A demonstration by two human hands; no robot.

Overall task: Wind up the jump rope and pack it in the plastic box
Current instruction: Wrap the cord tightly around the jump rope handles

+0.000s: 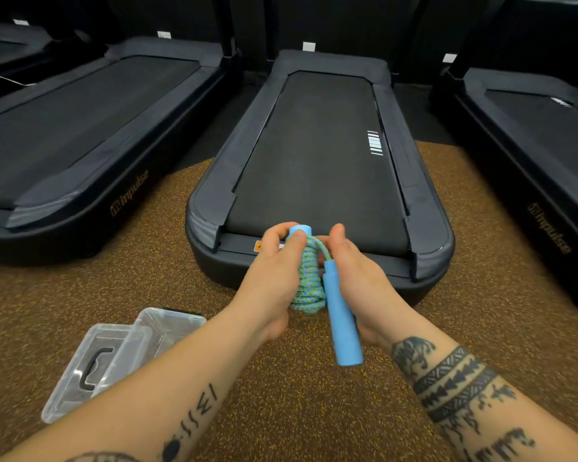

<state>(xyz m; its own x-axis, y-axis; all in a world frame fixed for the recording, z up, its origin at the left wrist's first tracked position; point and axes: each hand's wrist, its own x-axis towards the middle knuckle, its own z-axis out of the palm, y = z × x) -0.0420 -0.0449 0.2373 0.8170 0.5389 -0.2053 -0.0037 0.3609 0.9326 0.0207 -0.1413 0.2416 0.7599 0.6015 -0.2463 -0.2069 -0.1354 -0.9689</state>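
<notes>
The jump rope is a green-and-blue braided cord wound into a thick bundle around one blue handle, whose end cap shows at the top. My left hand grips that bundle from the left. A second blue handle hangs beside the coil, pointing down toward me, and my right hand holds it from the right, with the fingers hidden behind it. The clear plastic box stands open on the floor at lower left, partly behind my left forearm, with its lid leaning against it.
A dark treadmill lies straight ahead, its rear end just beyond my hands. More treadmills flank it left and right. Brown speckled rubber flooring spreads under my arms.
</notes>
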